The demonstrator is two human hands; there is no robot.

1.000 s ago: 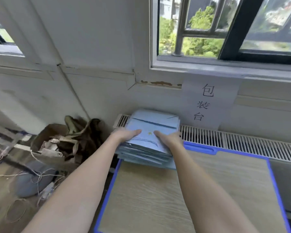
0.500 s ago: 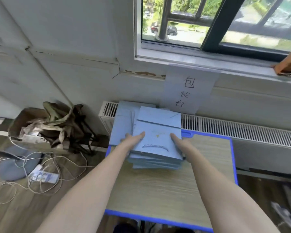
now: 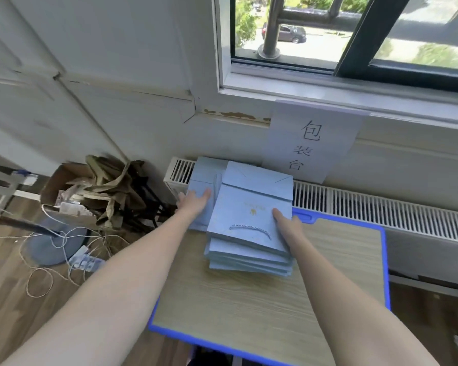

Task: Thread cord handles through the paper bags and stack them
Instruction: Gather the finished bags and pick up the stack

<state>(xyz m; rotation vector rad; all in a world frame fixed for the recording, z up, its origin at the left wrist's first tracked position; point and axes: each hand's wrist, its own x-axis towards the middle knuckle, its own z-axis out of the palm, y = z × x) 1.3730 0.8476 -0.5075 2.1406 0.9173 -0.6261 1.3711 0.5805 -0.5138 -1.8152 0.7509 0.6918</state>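
Observation:
A stack of flat light-blue paper bags (image 3: 249, 228) lies at the back left of the small wooden table (image 3: 262, 294). The top bag shows a gold logo and a blue cord handle (image 3: 250, 229). My right hand (image 3: 286, 228) holds the stack's right edge, thumb on top. Behind and to the left, a second, lower pile of blue bags (image 3: 202, 178) rests partly on the radiator. My left hand (image 3: 195, 204) lies flat on that pile with straight fingers.
A white radiator (image 3: 368, 210) runs along the wall under the window, with a paper sign (image 3: 310, 143) taped above it. On the floor at left stand a cardboard box of scraps (image 3: 64, 191), a fan base (image 3: 56, 247), a power strip and loose cord (image 3: 45, 281).
The stack of bags has been drawn nearer onto the table, leaving a lower pile behind. My left hand has left the stack and now lies on that rear pile.

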